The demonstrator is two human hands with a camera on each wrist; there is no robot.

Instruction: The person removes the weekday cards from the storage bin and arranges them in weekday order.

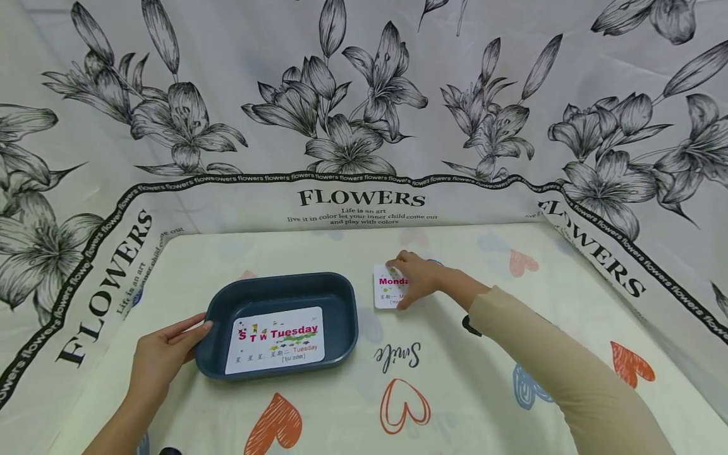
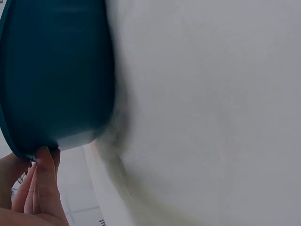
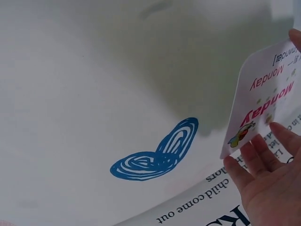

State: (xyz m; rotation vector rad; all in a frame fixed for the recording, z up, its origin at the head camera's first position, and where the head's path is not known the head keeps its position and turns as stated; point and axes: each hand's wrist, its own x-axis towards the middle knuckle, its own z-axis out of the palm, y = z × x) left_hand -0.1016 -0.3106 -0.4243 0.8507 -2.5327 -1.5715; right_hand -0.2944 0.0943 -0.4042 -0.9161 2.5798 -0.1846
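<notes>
My left hand [image 1: 162,351] pinches the left rim of a dark blue rounded tray [image 1: 341,341] between thumb and fingers. In the left wrist view, the fingers [image 2: 46,179] grip the rim close up. Inside the tray lie several overlapping white word cards [image 1: 296,354], with "Tuesday" on top and only letter edges of the others showing. To the tray's right, my right hand [image 1: 418,278] holds a white "Monday" card [image 1: 387,294]. The right wrist view shows that card [image 3: 263,99] held by its opposite edges, thumb on one side and fingers on the other.
A pale tablecloth [image 1: 466,404] printed with hearts and "Smile" covers the table. White curtains [image 1: 364,145] with black flower drawings stand at the back and both sides. A small dark object [image 1: 170,450] is partly cut off at the bottom edge.
</notes>
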